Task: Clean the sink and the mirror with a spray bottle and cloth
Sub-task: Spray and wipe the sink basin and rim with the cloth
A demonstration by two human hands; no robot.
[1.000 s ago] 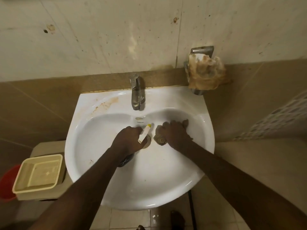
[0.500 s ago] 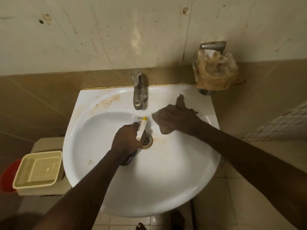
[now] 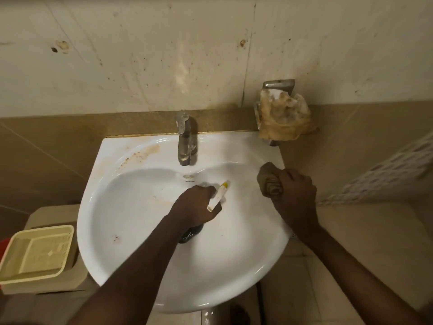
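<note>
A white sink (image 3: 131, 231) hangs on the tiled wall, with brown stains on its back left ledge. My left hand (image 3: 195, 206) is over the middle of the basin, closed around a spray bottle (image 3: 219, 195) with a white and yellow nozzle; the bottle's dark body shows below my hand. My right hand (image 3: 294, 195) grips a bunched brown cloth (image 3: 269, 184) against the sink's right rim. The drain is hidden under my left hand. No mirror is in view.
A steel tap (image 3: 185, 141) stands at the sink's back centre. A metal holder with a crumpled stained rag (image 3: 284, 118) sits on the wall at the back right. A cream plastic basket (image 3: 37, 252) rests on a ledge to the left.
My right hand has carried the cloth from the basin by the drain up to the back ledge and then out to the right rim. My left hand has stayed over the drain with the bottle.
</note>
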